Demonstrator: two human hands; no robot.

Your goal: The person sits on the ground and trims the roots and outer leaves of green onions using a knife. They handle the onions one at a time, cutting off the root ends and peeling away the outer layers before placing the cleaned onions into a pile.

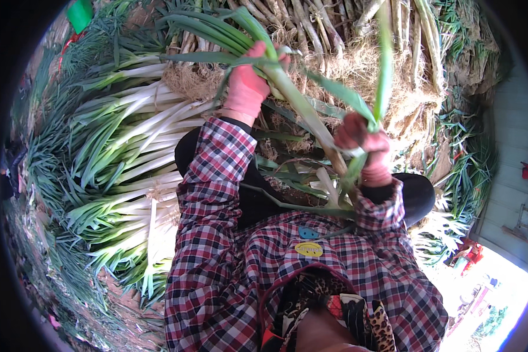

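My left hand (pixel 250 79), in a pink-red glove, is closed around a long green onion (pixel 306 108) where the green leaves meet the pale shaft. The shaft slants down to the right, its brownish lower end close to my right wrist. My right hand (pixel 364 137), in a glove of similar colour with darker stains, grips a long green leaf (pixel 383 75) that stands up blurred above the fist. Part of a leaf also hangs below that fist. Loose leaf scraps (pixel 330 187) lie between my knees.
Cleaned green onions (pixel 132 123) with white shafts are heaped at the left. Ahead lie unpeeled stalks (pixel 317 26) with dirty, tangled roots (pixel 378 66). Green leaf litter (pixel 48 154) covers the ground at far left. A pale panelled surface (pixel 510 145) rises at the right.
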